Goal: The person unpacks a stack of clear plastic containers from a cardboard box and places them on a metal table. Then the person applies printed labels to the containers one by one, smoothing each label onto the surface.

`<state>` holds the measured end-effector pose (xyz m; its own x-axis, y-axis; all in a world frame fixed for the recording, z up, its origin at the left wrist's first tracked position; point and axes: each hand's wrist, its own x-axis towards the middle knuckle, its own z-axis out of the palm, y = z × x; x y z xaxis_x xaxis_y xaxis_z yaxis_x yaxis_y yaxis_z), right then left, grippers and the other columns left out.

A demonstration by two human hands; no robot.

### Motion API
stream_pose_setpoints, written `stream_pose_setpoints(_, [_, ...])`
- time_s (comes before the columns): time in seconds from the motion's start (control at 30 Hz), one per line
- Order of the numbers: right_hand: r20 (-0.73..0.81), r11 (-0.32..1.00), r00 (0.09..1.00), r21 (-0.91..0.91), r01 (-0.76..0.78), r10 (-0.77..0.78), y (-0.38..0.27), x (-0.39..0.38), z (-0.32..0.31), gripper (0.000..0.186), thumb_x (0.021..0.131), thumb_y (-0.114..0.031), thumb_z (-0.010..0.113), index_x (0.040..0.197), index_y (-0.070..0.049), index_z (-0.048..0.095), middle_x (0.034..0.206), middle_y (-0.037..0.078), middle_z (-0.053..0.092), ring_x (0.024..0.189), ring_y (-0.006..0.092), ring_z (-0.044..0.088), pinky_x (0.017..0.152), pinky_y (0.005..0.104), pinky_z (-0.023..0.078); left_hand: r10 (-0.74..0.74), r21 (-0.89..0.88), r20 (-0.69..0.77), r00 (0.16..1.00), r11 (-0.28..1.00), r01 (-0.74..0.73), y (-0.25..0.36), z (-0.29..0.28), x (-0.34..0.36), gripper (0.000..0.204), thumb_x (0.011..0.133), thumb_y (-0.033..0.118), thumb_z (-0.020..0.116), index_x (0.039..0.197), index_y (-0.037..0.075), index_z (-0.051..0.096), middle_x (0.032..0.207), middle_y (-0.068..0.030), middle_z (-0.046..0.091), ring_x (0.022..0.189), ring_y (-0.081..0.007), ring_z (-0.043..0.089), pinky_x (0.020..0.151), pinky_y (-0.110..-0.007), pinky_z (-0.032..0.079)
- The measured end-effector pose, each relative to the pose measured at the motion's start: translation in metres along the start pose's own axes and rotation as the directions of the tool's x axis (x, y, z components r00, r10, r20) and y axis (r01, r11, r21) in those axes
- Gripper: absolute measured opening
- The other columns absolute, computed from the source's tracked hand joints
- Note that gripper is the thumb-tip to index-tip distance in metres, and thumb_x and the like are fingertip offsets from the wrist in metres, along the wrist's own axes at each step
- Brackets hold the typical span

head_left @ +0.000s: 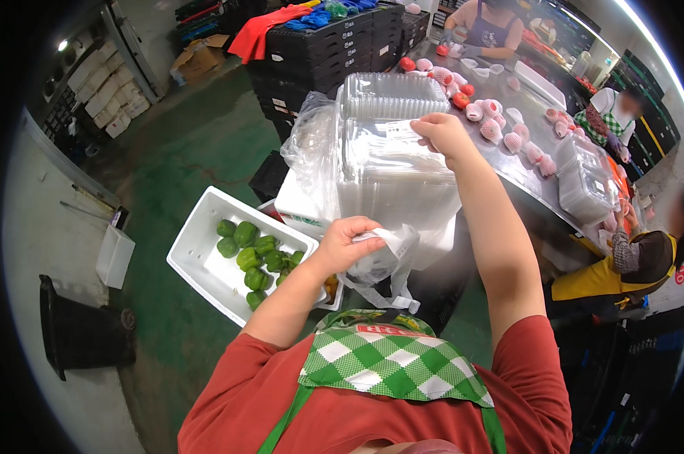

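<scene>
My left hand point(349, 244) grips a trailing white strip point(395, 242), apparently label backing, in front of the container pile. My right hand point(436, 136) pinches a small printed white label point(398, 130) against the top of a tall stack of clear plastic lidded containers point(387, 174). A crumpled plastic bag point(308, 144) hangs at that stack's left, over a white foam box point(293, 197). Below to the left, an open white foam box point(194, 259) holds several green peppers point(249, 259).
A steel worktable point(523, 174) carries red fruit in pink foam nets point(489, 129) and more containers point(584, 181). Three co-workers point(485, 34), point(610, 113), point(637, 265) stand around it. Black crates point(319, 53), a black bin point(85, 340) and a white box point(115, 257) stand nearby.
</scene>
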<state>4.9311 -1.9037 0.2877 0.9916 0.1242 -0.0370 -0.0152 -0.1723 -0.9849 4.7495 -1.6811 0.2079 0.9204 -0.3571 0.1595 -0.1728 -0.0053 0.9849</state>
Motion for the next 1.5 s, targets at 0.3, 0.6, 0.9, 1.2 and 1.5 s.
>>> stream_pose_setpoints(0.3, [0.005,0.983,0.998,-0.172,-0.066,0.068,0.025,0.026,0.001,0.024,0.083,-0.019,0.075,0.091,0.003,0.072,0.074,0.006,0.068,0.06,0.0111,0.062,0.057,0.026,0.049,0.179,0.086,-0.073,0.981,0.981,-0.173,-0.014,-0.01,0.0,0.012,0.089,0.008,0.073,0.099,0.001,0.072,0.087,-0.0032,0.063,0.08,-0.0117,0.058,0.071,-0.026,0.045])
stream_pose_setpoints(0.6, [0.012,0.614,0.956,-0.764,0.199,-0.294,0.033,0.016,0.017,0.029,0.082,-0.027,0.072,0.093,0.0,0.071,0.089,0.016,0.073,0.086,0.0329,0.07,0.079,0.043,0.054,0.276,0.12,-0.137,0.951,0.958,-0.26,-0.004,-0.018,0.012,0.011,0.09,0.006,0.072,0.1,0.001,0.071,0.087,-0.0033,0.063,0.078,-0.0114,0.057,0.07,-0.025,0.044])
stream_pose_setpoints(0.9, [0.052,0.734,0.81,-0.393,0.554,-0.584,0.027,-0.073,0.022,0.055,0.084,-0.033,0.077,0.129,-0.005,0.061,0.104,0.011,0.069,0.097,0.0269,0.067,0.085,0.0369,0.052,0.324,0.042,-0.242,0.915,0.945,-0.324,0.006,-0.028,0.017,0.011,0.092,0.005,0.069,0.102,0.001,0.07,0.089,-0.0039,0.064,0.081,-0.0121,0.057,0.073,-0.026,0.044])
stream_pose_setpoints(1.2, [0.094,0.939,0.949,0.201,0.278,-0.301,0.068,-0.137,0.077,0.043,0.087,-0.003,0.073,0.128,-0.001,0.059,0.095,0.004,0.066,0.084,0.0076,0.06,0.075,0.0253,0.05,0.32,0.574,-0.02,0.947,0.779,-0.251,0.054,-0.034,0.008,0.06,0.073,0.011,0.078,0.13,0.005,0.061,0.137,-0.0144,0.057,0.13,-0.0327,0.049,0.11,-0.043,0.037])
stream_pose_setpoints(1.5, [-0.174,0.664,0.68,-0.48,0.573,-0.712,0.073,-0.138,0.041,0.045,0.078,-0.006,0.079,0.12,-0.003,0.064,0.103,0.012,0.067,0.096,0.0303,0.063,0.087,0.0387,0.05,-0.092,-0.333,-0.283,0.955,0.943,-0.008,-0.009,-0.029,0.006,0.008,0.093,0.002,0.068,0.1,0.004,0.066,0.095,-0.0015,0.068,0.086,-0.0069,0.061,0.079,-0.023,0.05])
